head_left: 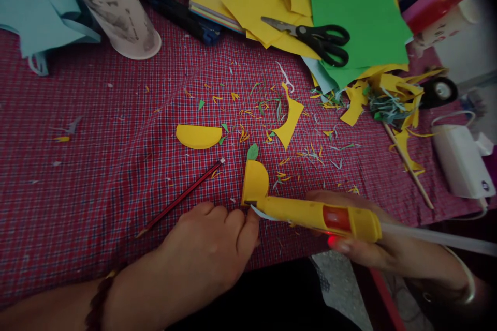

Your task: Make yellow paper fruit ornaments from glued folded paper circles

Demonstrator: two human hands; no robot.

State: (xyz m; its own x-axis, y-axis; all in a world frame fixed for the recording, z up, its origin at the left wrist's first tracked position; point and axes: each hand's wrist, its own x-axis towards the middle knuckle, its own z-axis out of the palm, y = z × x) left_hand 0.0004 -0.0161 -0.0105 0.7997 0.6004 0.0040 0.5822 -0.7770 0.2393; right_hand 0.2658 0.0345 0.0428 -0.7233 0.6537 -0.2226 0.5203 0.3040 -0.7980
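One yellow glue gun (303, 212) sits in the closed grip of the right hand (382, 256), its dark nozzle (250, 203) at the lower end of a folded yellow paper piece (256, 180) on the cloth-covered desk (97, 129). A green paper leaf (252, 152) tops that piece. The left hand (213, 245) is curled just beside it, near a pale blue paper strip (263, 213); whether its grip pinches anything, I cannot tell.

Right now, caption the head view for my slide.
Right hand holding a glue gun, its tip at a yellow cutout, left hand close by.
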